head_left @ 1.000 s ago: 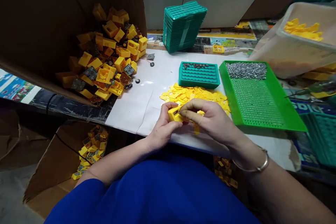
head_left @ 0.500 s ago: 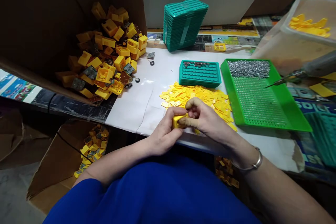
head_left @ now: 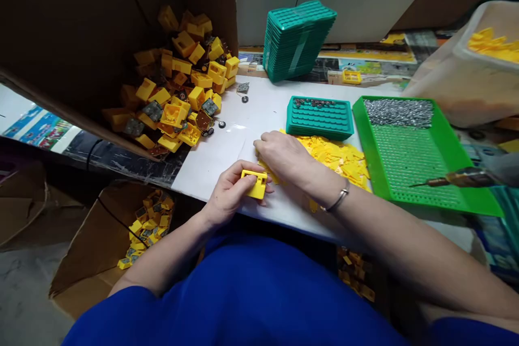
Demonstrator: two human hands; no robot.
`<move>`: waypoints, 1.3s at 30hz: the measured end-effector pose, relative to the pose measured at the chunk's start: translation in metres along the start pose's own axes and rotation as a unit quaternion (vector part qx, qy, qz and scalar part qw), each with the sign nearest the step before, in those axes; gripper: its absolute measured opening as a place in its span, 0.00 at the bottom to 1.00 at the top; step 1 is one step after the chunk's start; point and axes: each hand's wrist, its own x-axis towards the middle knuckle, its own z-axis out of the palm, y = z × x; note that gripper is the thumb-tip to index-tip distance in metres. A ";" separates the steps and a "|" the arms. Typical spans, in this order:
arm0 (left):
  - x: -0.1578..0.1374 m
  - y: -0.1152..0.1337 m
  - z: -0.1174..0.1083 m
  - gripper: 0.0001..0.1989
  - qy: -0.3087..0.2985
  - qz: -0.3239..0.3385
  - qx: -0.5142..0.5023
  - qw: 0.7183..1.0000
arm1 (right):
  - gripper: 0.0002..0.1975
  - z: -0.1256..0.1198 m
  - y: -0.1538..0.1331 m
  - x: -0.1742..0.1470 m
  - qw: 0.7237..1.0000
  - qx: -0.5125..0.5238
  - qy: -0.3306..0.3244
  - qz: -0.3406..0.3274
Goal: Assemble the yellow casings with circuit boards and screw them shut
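Observation:
In my left hand [head_left: 231, 192] is a small yellow plastic housing [head_left: 257, 190], gripped between thumb and fingers, with its open side turned up. My right hand [head_left: 286, 158] is over the left part of a pile of flat yellow plastic pieces [head_left: 338, 157]. Its fingers curl downward, bunched together, and whatever is at their tips is hidden. Just behind the pile lies a stack of teal trays [head_left: 320, 114] with several small dark round parts along the top row.
A green tray [head_left: 440, 203] of metal screws [head_left: 399, 112] lies right, with an electric screwdriver [head_left: 470, 178] over it. Left, a cardboard box [head_left: 95, 130] holds yellow housings [head_left: 190, 81] with circuit boards. Taped teal trays [head_left: 298, 43] stand behind; a clear bin [head_left: 458, 78] is far right.
My right hand has left the yellow housing and moved to the pile of flat pieces. My left hand has shifted left with the housing, which is now more exposed.

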 end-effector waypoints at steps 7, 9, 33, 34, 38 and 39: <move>0.002 0.002 0.004 0.13 -0.002 0.001 -0.038 0.999 | 0.18 -0.004 0.005 0.002 1.000 0.017 0.020 0.001; 0.004 0.000 0.005 0.14 0.001 -0.017 -0.054 0.998 | 0.18 -0.003 0.017 -0.013 0.985 0.128 0.111 0.030; 0.023 -0.019 0.054 0.14 -0.116 -0.075 -0.038 0.990 | 0.04 0.040 0.032 -0.146 0.887 0.237 0.395 -0.032; 0.023 -0.018 0.053 0.13 -0.119 -0.078 -0.029 0.989 | 0.04 0.041 0.033 -0.147 0.891 0.217 0.395 -0.049; 0.028 -0.014 0.050 0.13 -0.176 -0.151 -0.016 0.973 | 0.10 0.046 0.040 -0.154 0.882 0.085 0.431 -0.168; 0.030 -0.013 0.049 0.13 -0.191 -0.174 -0.019 0.966 | 0.12 0.046 0.040 -0.156 0.878 0.067 0.438 -0.182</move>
